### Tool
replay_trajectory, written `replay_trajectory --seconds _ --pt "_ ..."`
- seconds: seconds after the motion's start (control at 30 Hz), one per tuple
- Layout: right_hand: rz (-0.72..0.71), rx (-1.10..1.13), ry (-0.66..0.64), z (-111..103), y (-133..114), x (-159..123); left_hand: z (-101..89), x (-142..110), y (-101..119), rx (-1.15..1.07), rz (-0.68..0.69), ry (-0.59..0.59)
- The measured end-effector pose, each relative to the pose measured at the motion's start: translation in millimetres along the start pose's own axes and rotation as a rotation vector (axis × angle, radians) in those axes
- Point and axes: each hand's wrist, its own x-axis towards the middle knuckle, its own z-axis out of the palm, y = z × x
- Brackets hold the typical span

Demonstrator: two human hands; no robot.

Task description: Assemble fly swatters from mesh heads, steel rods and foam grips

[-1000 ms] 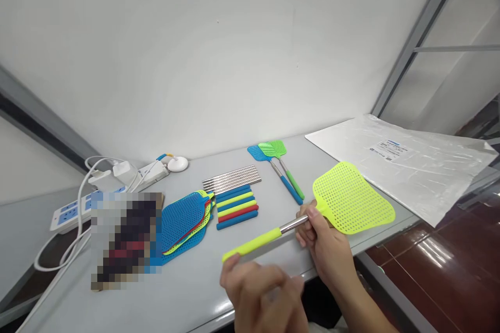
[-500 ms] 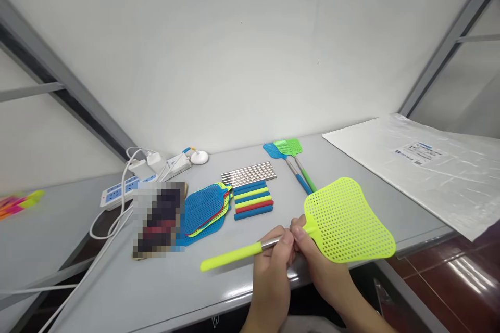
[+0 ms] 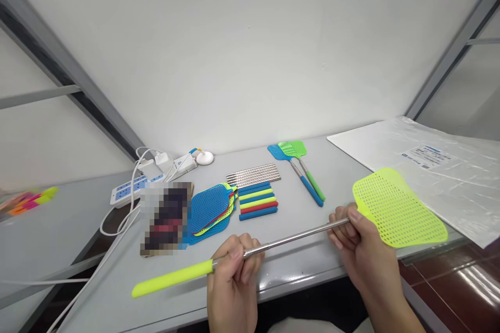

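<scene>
Left hand (image 3: 234, 276), right hand (image 3: 365, 242) clasping yellow swatter (image 3: 297, 237), grey table (image 3: 299, 205), white wall (image 3: 250, 73), reddish floor (image 3: 445, 286)

Even light; glare on floor (image 3: 437, 294); pixelated patch (image 3: 166, 220).

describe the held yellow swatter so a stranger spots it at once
Find the grey table. Over its near edge, the left hand and right hand grip one metal shaft: that is the yellow swatter. Unlike the blue swatter and green swatter lying behind it, it is held in hand, bright yellow at both ends, with a longer metal shaft.
</scene>
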Motion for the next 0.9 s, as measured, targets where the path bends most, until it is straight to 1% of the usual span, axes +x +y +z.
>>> replay_trajectory --seconds 0.07,0.13,0.2,0.27,0.33,0.4,0.47,0.53,0.57,0.63,0.7,0.73,0.83,0.9 --pt "0.036 0.032 -0.002 4.2 1.9 -3.3 3.4 -2.3 -2.3 -0.008 -0.015 0.009" --pt "0.042 0.051 -0.016 5.7 5.3 -4.6 6.3 -2.9 -5.9 0.026 -0.04 0.017" --pt "0.015 0.035 -0.029 4.5 9.7 -5.6 8.4 -3.0 -9.5 0.094 -0.055 0.013" --pt "-0.023 -0.05 -0.069 2.9 15.0 -8.9 11.0 -3.9 -13.1 0.178 -0.075 -0.017" --pt "-0.045 -0.19 -0.175 3.9 20.1 -15.3 15.4 -6.2 -17.1 0.256 -0.109 -0.072" --pt "-0.011 -0.3 -0.338 8.5 24.2 -23.2 21.5 -9.2 -21.4 0.31 -0.149 -0.132" --pt "0.068 -0.324 -0.475 15.0 26.7 -29.7 27.2 -11.9 -25.3 0.336 -0.188 -0.16" --pt "0.131 -0.306 -0.534 19.9 27.6 -32.5 30.1 -12.6 -28.0 0.342 -0.219 -0.168" --pt "0.134 -0.317 -0.532 20.7 27.4 -32.3 29.6 -12.0 -28.5 0.345 -0.232 -0.171" --pt "0.089 -0.4 -0.513 18.0 25.4 -28.3 24.4 -8.6 -27.0 0.35 -0.258 -0.179" --pt "0.028 -0.498 -0.48 9.5 20.9 -20.6 14.0 -3.2 -21.3 0.327 -0.282 -0.171" --pt "-0.002 -0.517 -0.443 3.6 17.7 -15.9 7.6 -0.2 -16.9 0.299 -0.274 -0.153" --pt "-0.084 -0.457 -0.301 -14.5 6.0 -1.6 -11.8 7.7 -1.0 0.226 -0.18 -0.106" --pt "-0.111 -0.394 -0.246 -22.8 -0.5 5.2 -20.3 10.5 7.2 0.224 -0.122 -0.12"
